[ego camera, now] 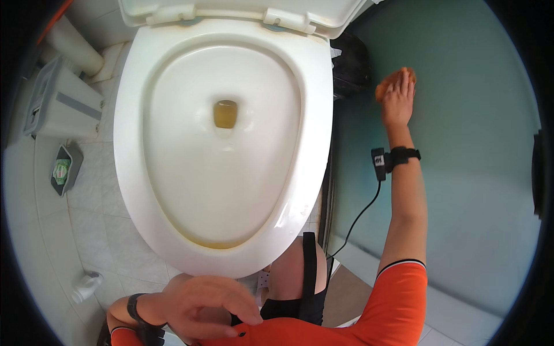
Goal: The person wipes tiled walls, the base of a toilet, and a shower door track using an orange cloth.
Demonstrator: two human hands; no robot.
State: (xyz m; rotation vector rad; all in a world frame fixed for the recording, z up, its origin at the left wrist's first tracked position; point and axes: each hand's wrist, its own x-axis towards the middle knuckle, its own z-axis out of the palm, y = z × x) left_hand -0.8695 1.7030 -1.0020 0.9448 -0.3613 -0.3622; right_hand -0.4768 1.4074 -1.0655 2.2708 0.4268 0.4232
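Note:
My right hand (pixel 399 101) presses an orange-brown cloth (pixel 383 88) flat on a frosted glass panel (pixel 471 129), with the arm stretched forward. A black strap with a small cabled device (pixel 379 163) sits on that wrist. My left hand (pixel 207 300) hovers in front of my chest, fingers bent and apart, holding nothing visible. Directly before me is a white ceramic toilet bowl (pixel 186 181), its seat and lid (pixel 246 11) raised at the back. Yellowish water (pixel 225 114) stands in the drain hole, and a yellow stain lines the front inner rim.
Left of the toilet are a white-and-grey bin (pixel 71 104), a small grey tub (pixel 77 166) holding a green packet (pixel 61 171), and a white bottle (pixel 88 286) near the wall. A black bag (pixel 352 65) lies between toilet and glass. A dark handle (pixel 537 173) edges the right.

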